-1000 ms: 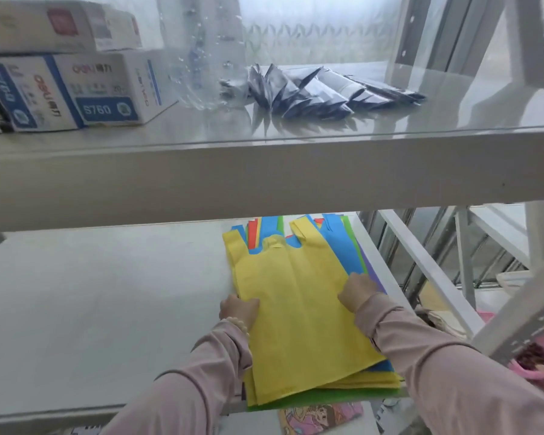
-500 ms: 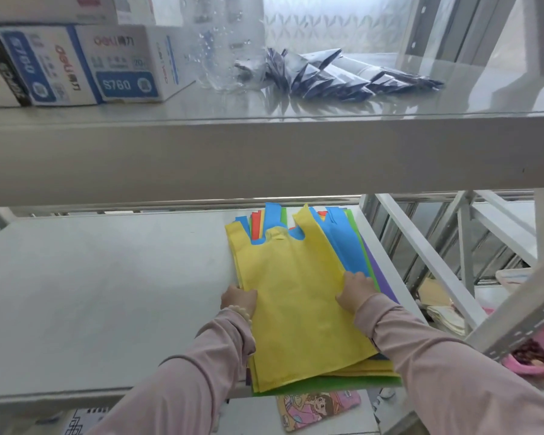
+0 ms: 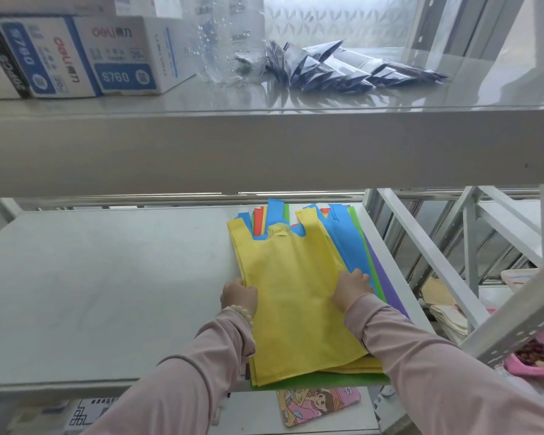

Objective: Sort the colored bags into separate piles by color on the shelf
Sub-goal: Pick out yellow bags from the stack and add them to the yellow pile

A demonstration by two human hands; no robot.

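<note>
Fingers [image 3: 357, 275] at both sides of yellow bag [image 3: 296, 309]

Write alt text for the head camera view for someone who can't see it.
A person's left hand and right hand hold the side edges of a yellow bag topping a stack of blue, green, purple and red bags at the right end of a white shelf. Boxes and dark packets sit on the shelf above.

One left hand [image 3: 239, 295], one right hand [image 3: 350, 288], one stack of colored bags [image 3: 296, 309], one clear bottle [image 3: 230, 42], one cartoon pouch [image 3: 318, 405].
</note>
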